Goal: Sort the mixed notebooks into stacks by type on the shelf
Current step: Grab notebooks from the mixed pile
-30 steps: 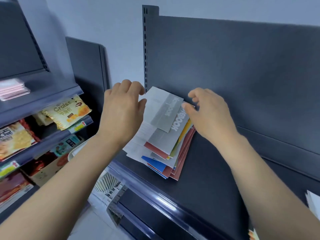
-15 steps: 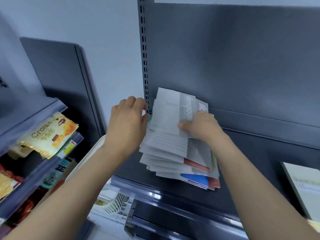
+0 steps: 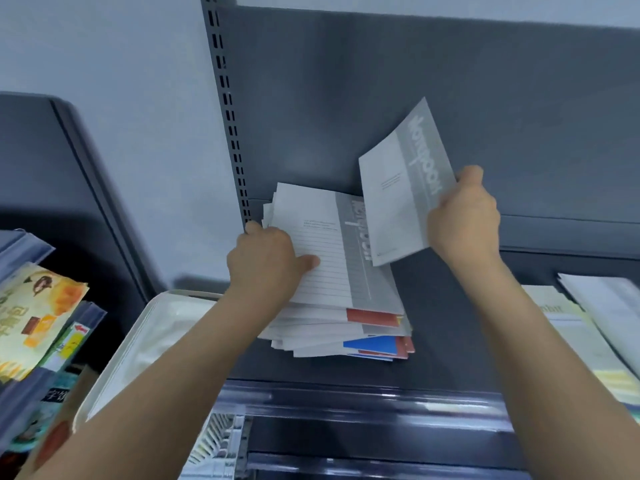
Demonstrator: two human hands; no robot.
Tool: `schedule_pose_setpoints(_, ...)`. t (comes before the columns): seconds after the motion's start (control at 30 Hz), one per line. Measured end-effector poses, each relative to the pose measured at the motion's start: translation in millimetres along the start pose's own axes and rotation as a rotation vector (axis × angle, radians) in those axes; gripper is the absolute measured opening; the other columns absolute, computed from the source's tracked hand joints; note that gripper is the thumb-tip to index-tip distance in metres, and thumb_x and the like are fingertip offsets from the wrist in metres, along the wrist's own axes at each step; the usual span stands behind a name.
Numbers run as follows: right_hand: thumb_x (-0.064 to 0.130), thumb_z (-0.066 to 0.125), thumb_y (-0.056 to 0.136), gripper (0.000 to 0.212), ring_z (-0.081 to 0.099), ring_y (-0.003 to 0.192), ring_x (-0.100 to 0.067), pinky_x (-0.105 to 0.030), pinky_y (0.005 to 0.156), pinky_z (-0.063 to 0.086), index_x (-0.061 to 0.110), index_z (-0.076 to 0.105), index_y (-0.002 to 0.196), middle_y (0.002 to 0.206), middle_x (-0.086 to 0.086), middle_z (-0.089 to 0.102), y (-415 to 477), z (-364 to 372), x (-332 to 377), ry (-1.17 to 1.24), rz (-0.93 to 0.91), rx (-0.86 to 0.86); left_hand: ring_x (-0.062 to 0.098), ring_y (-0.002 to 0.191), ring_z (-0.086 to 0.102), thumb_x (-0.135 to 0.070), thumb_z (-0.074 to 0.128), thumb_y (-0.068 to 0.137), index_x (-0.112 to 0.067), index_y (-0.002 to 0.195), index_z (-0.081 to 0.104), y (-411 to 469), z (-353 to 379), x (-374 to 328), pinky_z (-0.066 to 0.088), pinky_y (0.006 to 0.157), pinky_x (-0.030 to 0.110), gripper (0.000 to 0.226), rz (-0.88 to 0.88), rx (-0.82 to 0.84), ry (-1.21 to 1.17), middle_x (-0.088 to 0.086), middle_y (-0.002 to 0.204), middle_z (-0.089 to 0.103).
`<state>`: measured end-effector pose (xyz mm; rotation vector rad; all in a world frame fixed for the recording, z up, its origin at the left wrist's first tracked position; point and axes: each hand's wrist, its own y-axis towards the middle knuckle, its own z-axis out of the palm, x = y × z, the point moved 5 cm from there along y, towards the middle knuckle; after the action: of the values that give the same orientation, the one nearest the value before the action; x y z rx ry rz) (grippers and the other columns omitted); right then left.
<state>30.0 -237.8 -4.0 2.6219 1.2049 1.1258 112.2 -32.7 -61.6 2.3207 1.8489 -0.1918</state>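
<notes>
A mixed pile of notebooks lies on the dark shelf, with grey, red and blue spines showing at its right edge. My left hand grips the pile's left side, thumb pressed on the top lined cover. My right hand pinches the right edge of one grey notebook and holds it tilted in the air above the pile's right end, in front of the shelf's back panel.
More notebooks lie at the shelf's right end. A slotted upright bounds the shelf on the left. A white tray sits lower left, beside snack packets on a neighbouring rack. The shelf's glossy front rail runs below the pile.
My right hand has lifted the top grey notebook off the pile and carried it up and to the right. My left hand has closed on the pile's left side.
</notes>
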Motion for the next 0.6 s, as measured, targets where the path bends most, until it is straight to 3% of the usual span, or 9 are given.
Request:
schedule_pose_setpoints(0.07,-0.006,0.039,0.084,0.031,0.043,0.080,-0.032,-0.037,0.066,0.035,0.002,0.036,0.114,0.086,-0.010,0.044,-0.9,-2.6,-5.7,-0.003,0.011,-0.014,0.024,0.083,0.044,-0.055,0.055,0.086,-0.004,0.109,0.053,2.6,-1.9,-2.2,0.034,0.069,0.032,0.056,0.000,0.028,0.018,0.012,0.116,0.046)
schedule_pose_setpoints(0.2,-0.004,0.039,0.084,0.030,0.044,0.081,-0.034,-0.038,0.066,0.035,0.002,0.036,0.113,0.087,-0.012,0.045,-2.0,-3.1,-10.2,0.014,0.000,-0.011,0.029,0.105,0.052,-0.046,0.058,0.088,-0.003,0.111,0.053,5.7,-5.8,-7.1,0.036,0.071,0.032,0.048,0.035,0.052,0.051,0.013,0.114,0.054)
schedule_pose_setpoints(0.4,-0.003,0.039,0.085,0.029,0.045,0.081,-0.033,-0.038,0.065,0.035,0.002,0.036,0.113,0.088,-0.011,0.046,0.9,-9.6,-18.3,0.054,-0.030,0.010,0.033,0.112,0.052,-0.035,0.069,0.083,0.002,0.118,0.045,9.0,-4.7,-7.1,0.044,0.084,0.039,0.056,-0.053,0.104,-0.138,0.014,0.121,0.052)
schedule_pose_setpoints(0.6,-0.005,0.036,0.085,0.031,0.043,0.080,-0.031,-0.035,0.065,0.031,0.002,0.037,0.115,0.087,-0.010,0.047,13.8,-28.1,-42.4,0.098,-0.093,0.006,0.037,0.088,0.051,-0.005,0.048,0.090,0.001,0.110,0.039,-1.7,-7.5,-20.9,0.035,0.066,0.035,0.023,-0.125,-0.177,-0.282,0.019,0.098,0.055)
